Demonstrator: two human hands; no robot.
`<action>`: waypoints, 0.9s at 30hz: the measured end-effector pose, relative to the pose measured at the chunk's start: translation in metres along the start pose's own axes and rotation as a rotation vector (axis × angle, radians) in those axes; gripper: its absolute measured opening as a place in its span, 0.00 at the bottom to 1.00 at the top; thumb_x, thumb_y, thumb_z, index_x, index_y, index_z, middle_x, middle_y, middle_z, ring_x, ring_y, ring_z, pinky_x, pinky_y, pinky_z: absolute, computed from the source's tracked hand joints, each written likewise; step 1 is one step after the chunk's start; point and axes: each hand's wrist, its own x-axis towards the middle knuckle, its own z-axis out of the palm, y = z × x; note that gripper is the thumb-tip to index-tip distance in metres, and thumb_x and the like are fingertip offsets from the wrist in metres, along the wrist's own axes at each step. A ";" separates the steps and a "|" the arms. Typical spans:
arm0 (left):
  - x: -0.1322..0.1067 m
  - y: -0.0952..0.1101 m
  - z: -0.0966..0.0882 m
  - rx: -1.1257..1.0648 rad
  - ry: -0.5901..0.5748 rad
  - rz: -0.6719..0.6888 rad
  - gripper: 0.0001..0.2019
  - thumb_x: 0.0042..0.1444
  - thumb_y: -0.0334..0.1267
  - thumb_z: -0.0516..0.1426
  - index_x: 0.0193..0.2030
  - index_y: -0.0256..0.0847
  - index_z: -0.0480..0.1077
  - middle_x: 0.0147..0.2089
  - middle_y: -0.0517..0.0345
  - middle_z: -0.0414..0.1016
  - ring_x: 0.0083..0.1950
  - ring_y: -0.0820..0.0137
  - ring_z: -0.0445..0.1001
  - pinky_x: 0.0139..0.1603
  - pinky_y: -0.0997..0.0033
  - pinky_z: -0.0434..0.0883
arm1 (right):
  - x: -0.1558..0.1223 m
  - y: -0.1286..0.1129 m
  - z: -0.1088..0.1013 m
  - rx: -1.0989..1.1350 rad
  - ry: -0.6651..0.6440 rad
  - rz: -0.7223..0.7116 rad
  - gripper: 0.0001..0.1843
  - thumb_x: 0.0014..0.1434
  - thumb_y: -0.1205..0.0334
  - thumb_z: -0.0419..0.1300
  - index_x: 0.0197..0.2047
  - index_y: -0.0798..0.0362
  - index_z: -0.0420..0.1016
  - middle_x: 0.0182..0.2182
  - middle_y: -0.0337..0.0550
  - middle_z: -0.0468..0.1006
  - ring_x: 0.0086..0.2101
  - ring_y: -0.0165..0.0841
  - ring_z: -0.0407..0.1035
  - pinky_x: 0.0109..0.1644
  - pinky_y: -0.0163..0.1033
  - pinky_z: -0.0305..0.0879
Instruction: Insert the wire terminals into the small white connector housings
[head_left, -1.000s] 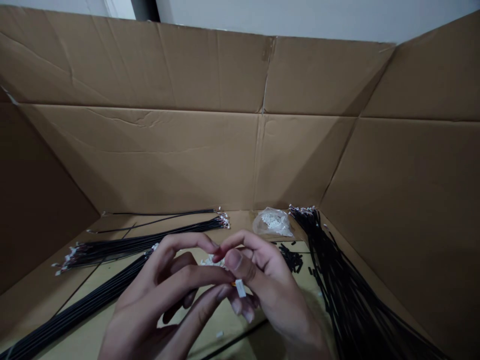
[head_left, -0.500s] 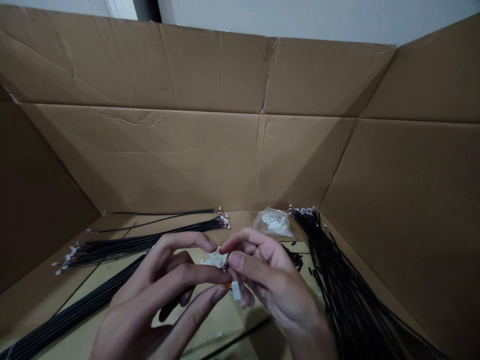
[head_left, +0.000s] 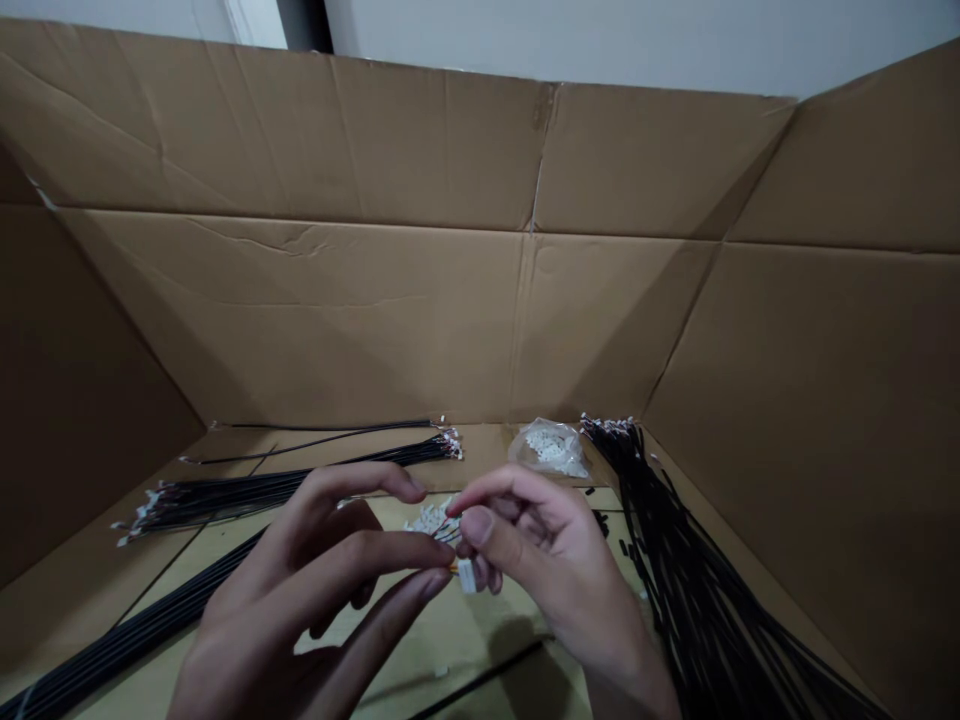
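Note:
My left hand (head_left: pixel 300 590) and my right hand (head_left: pixel 544 565) meet in front of me above a pale board (head_left: pixel 450 640). A small white plastic connector (head_left: pixel 467 575) sits at the right hand's fingertips. A thin wire end with an orange-metal tip (head_left: pixel 453 568) runs to it, pinched by the left hand's fingertips. Just behind the fingers lies a small heap of white connectors (head_left: pixel 431 519). The fingers partly hide the connector and the wire.
Cardboard walls (head_left: pixel 300 330) rise at the back and sides. Bundles of black wires with white ends lie at left (head_left: pixel 300 480) and right (head_left: pixel 675 540). A clear plastic bag of white parts (head_left: pixel 547 448) stands at the back. Short black pieces (head_left: pixel 601 523) lie nearby.
The white connector has shifted slightly left, and my hands have spread a little apart, the left one lower and further left. The whole view has shifted slightly.

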 end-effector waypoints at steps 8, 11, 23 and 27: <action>0.001 -0.002 -0.001 -0.008 -0.012 0.041 0.10 0.66 0.34 0.56 0.39 0.54 0.77 0.49 0.61 0.72 0.43 0.72 0.79 0.36 0.78 0.76 | 0.000 0.001 0.001 -0.024 0.010 -0.008 0.11 0.60 0.54 0.71 0.35 0.52 0.78 0.24 0.37 0.75 0.23 0.26 0.66 0.28 0.31 0.66; 0.003 -0.007 -0.004 0.019 -0.046 0.116 0.08 0.65 0.36 0.58 0.39 0.54 0.77 0.48 0.61 0.72 0.43 0.72 0.80 0.33 0.79 0.76 | 0.001 -0.001 0.001 -0.018 0.012 0.003 0.15 0.57 0.51 0.73 0.34 0.52 0.77 0.23 0.36 0.73 0.23 0.25 0.65 0.28 0.30 0.65; 0.005 -0.008 -0.008 0.018 -0.031 0.103 0.08 0.66 0.38 0.57 0.39 0.54 0.77 0.48 0.60 0.73 0.47 0.69 0.80 0.30 0.79 0.76 | 0.005 0.000 -0.018 -0.423 0.234 -0.217 0.16 0.69 0.52 0.58 0.33 0.51 0.71 0.27 0.36 0.72 0.28 0.29 0.66 0.32 0.34 0.64; 0.004 -0.003 -0.009 0.017 -0.013 0.027 0.07 0.66 0.41 0.58 0.39 0.56 0.77 0.49 0.62 0.72 0.47 0.68 0.79 0.31 0.75 0.76 | 0.024 0.014 -0.048 -0.885 0.024 -0.120 0.14 0.70 0.58 0.59 0.32 0.53 0.73 0.32 0.38 0.74 0.37 0.32 0.70 0.44 0.39 0.67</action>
